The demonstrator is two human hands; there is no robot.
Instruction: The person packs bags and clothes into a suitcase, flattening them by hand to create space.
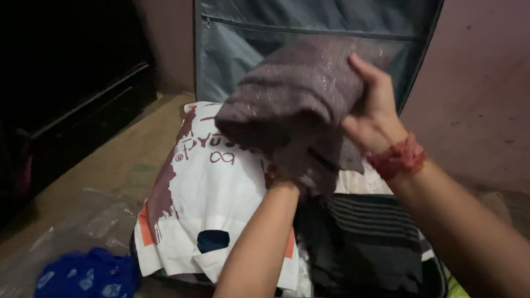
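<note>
A folded brownish-grey woollen cloth (292, 105) with a faint sparkle is held up over an open suitcase (309, 44). My right hand (372, 110) grips its right side, a red thread band around the wrist. My left hand (284, 179) reaches under the cloth from below, its fingers hidden by the fabric. Beneath the cloth, inside the suitcase, lies a white plastic bag (212, 198) with maroon and orange print, and beside it a dark striped garment (367, 232).
The suitcase lid stands upright with a grey zipped lining. A blue patterned cloth (88, 276) and clear plastic wrapping (83, 221) lie on the floor at the left. Dark furniture (72, 94) stands at the far left; a pinkish wall (480, 83) is at the right.
</note>
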